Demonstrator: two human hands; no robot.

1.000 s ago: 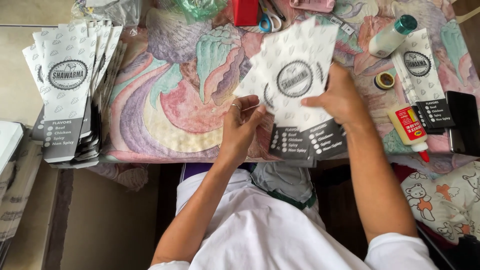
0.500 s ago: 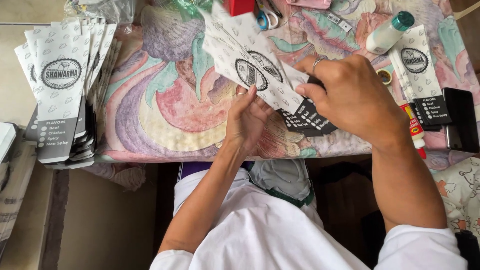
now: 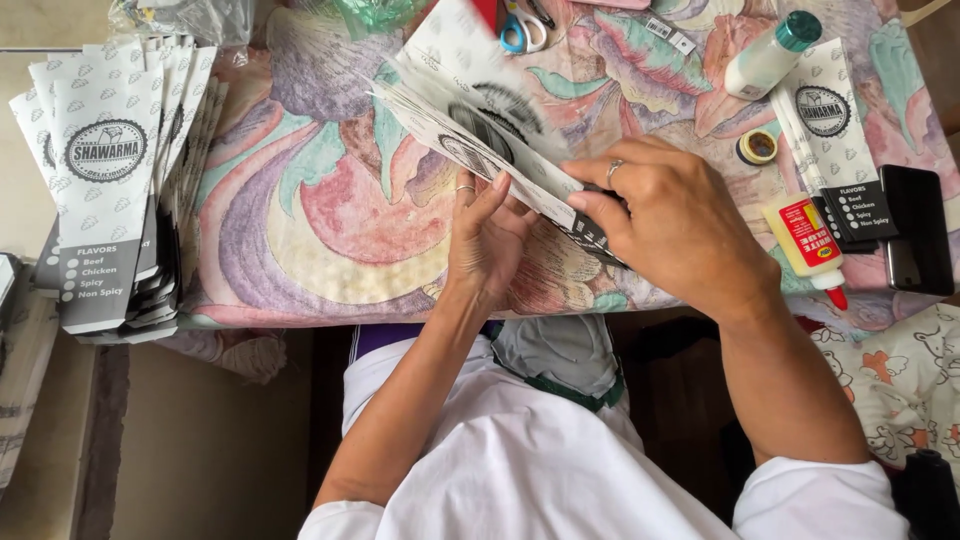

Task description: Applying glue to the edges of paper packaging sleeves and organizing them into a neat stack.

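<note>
Your right hand (image 3: 680,235) is clamped over the dark lower end of a printed paper sleeve (image 3: 480,125), fingers curled on top and gripping it. Your left hand (image 3: 488,235) pinches the same sleeve from below, thumb and forefinger pressed along its folded edge. The sleeve runs slantwise up and away from you, lifted over the floral tablecloth (image 3: 320,210) (its upper end is blurred). At your far left a stack of matching sleeves (image 3: 110,180) lies fanned over the table edge. To your right sit a white glue bottle (image 3: 808,240) with a red tip, a small tape roll (image 3: 757,147), another flat sleeve (image 3: 835,130) and a black phone (image 3: 915,228). Blue-handled scissors (image 3: 522,28) lie near the top.
</note>
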